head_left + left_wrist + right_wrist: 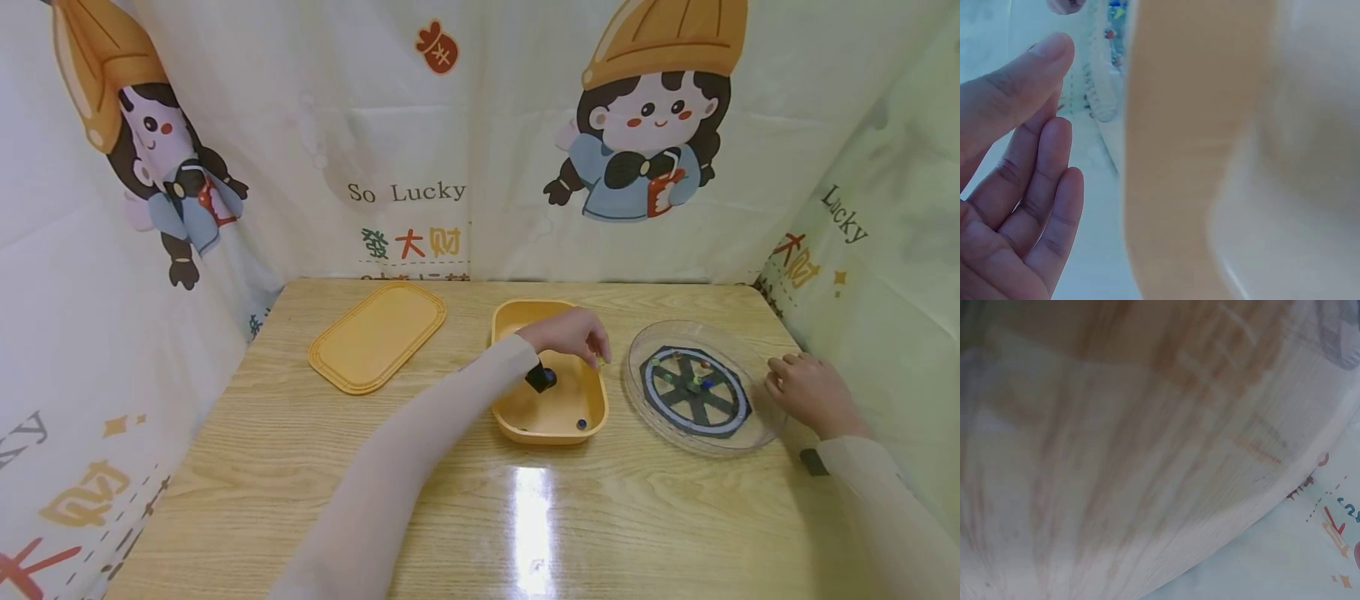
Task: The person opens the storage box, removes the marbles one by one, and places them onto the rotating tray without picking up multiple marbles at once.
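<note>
In the head view my left hand reaches over the right rim of an orange plastic tub. Its thumb and fingertips pinch a small yellow-green marble; in the left wrist view the hand shows thumb and index tip together, with the marble hidden. A dark blue marble lies in the tub. To the right, my right hand holds the rim of a clear round dish with curled fingers. Inside the dish is a dark octagonal spoked piece with a pale ring and several small coloured marbles on it.
An orange lid lies flat on the wooden table, left of the tub. Printed cloth hangs behind the table and at both sides. The right wrist view shows mostly blurred table surface and its edge.
</note>
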{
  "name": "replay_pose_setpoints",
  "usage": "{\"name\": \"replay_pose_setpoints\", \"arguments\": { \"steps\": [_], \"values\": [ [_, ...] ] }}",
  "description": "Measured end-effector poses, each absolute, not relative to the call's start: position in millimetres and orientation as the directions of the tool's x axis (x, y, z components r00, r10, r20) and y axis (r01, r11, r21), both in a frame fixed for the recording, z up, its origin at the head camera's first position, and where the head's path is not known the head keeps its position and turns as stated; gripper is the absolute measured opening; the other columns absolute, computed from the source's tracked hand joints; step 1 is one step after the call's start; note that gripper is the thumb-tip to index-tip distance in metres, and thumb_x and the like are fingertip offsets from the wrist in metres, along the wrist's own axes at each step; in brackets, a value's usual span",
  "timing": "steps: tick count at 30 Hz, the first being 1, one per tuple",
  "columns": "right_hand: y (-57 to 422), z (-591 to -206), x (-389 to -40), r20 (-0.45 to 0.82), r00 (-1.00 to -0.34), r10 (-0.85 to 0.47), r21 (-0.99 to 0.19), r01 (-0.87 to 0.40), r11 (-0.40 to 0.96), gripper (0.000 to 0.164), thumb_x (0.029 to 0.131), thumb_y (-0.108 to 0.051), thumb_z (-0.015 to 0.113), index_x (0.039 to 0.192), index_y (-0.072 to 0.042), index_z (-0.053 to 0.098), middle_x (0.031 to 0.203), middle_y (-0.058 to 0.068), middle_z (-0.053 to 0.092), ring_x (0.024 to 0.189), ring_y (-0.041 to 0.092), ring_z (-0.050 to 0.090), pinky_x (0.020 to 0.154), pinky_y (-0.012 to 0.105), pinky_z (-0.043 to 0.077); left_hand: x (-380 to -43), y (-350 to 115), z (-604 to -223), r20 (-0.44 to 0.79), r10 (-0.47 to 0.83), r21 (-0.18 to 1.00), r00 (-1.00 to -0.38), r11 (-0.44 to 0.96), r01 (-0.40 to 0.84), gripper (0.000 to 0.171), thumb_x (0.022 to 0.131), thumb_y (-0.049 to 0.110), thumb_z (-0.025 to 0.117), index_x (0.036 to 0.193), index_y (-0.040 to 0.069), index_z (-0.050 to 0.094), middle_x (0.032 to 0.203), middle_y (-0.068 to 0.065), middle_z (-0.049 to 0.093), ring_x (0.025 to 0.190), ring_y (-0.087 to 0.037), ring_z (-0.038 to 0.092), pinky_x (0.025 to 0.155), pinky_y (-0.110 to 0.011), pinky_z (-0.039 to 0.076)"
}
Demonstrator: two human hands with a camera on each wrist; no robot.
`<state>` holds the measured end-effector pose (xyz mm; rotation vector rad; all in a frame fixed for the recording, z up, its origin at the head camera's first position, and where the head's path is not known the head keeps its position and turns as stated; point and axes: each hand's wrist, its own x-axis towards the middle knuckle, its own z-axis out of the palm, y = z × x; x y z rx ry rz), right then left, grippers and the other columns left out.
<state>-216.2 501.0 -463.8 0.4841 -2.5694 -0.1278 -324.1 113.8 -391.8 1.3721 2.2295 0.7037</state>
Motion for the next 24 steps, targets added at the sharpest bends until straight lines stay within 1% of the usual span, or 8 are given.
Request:
{"name": "replay_pose_setpoints", "arguments": {
  "steps": [9, 17, 20, 24],
  "values": [
    [502, -467, -219, 0.502, -0.775, -0.385, 0.184, -0.339, 0.923, 0.005, 0.068, -0.003, 0.058, 0.066, 0.000, 0.054, 0.054, 0.008, 0.047, 0.047, 0.027, 0.043, 0.046, 0.049, 0.039, -315, 148, -379, -0.062, 0.900, 0.609, -0.431, 0.377, 0.698, 0.016, 0.082, 0.010, 0.071, 0.097, 0.006, 0.075, 0.096, -0.001, 0.072, 0.083, -0.006, 0.063, 0.073, -0.008, 0.047],
    [502, -467, -218, 0.516, -0.765, -0.386, 0.187, -0.339, 0.922, 0.005, 0.068, -0.003, 0.057, 0.065, 0.001, 0.054, 0.053, 0.009, 0.047, 0.045, 0.027, 0.042, 0.044, 0.049, 0.037, -300, 185, -392, -0.032, 0.901, 0.592, -0.432, 0.365, 0.718, 0.018, 0.084, 0.013, 0.069, 0.102, 0.008, 0.074, 0.099, 0.001, 0.071, 0.085, -0.002, 0.063, 0.072, -0.006, 0.045],
    [502, -468, -218, 0.519, -0.762, -0.388, 0.187, -0.342, 0.921, 0.006, 0.067, -0.003, 0.057, 0.063, 0.000, 0.053, 0.052, 0.008, 0.045, 0.045, 0.025, 0.040, 0.043, 0.047, 0.036, -295, 196, -397, -0.045, 0.890, 0.585, -0.454, 0.392, 0.711, 0.019, 0.086, 0.014, 0.068, 0.104, 0.011, 0.073, 0.101, 0.005, 0.070, 0.086, 0.000, 0.061, 0.071, -0.005, 0.044],
    [502, -468, -219, 0.506, -0.772, -0.385, 0.183, -0.340, 0.922, 0.011, 0.068, -0.003, 0.057, 0.061, -0.003, 0.049, 0.052, 0.005, 0.042, 0.045, 0.022, 0.038, 0.042, 0.044, 0.034, -291, 205, -402, -0.058, 0.870, 0.584, -0.489, 0.427, 0.690, 0.020, 0.086, 0.014, 0.067, 0.105, 0.013, 0.073, 0.102, 0.006, 0.070, 0.088, 0.000, 0.060, 0.071, -0.006, 0.044]
  ]
}}
